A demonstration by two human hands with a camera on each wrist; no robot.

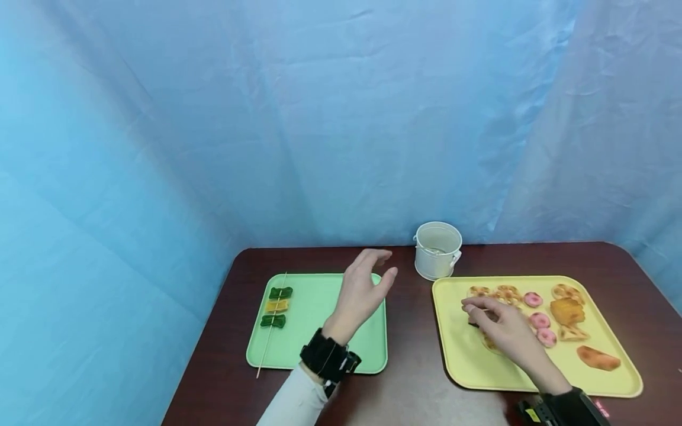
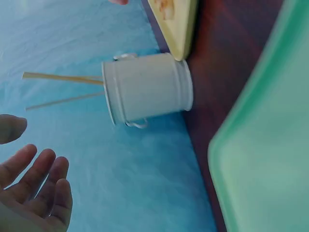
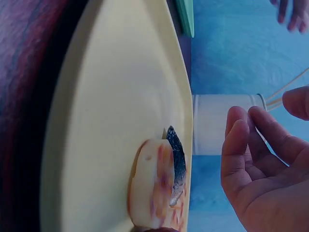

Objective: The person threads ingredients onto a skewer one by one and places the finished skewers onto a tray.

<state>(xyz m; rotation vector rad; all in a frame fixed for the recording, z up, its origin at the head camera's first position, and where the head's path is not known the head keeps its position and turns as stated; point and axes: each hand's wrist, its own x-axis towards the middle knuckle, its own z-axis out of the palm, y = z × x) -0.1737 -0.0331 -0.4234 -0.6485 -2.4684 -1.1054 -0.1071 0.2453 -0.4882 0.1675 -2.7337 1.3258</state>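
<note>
My left hand hovers over the right side of the green tray, fingers loosely bent, thumb apart, nothing held. On that tray lies a wooden skewer threaded with two dark green pieces and a yellow piece between them; its lower end juts past the front rim. My right hand is over the food on the yellow tray. In the right wrist view its fingers curve with a gap to the thumb, holding nothing. Near it are a pale, brown-marked slice with a dark strip against it.
Between the trays, at the back, stands a white bucket with thin sticks in it. The yellow tray also bears pink rings, browned round pieces, a golden chunk and a brown oblong piece. Blue cloth hangs behind the table.
</note>
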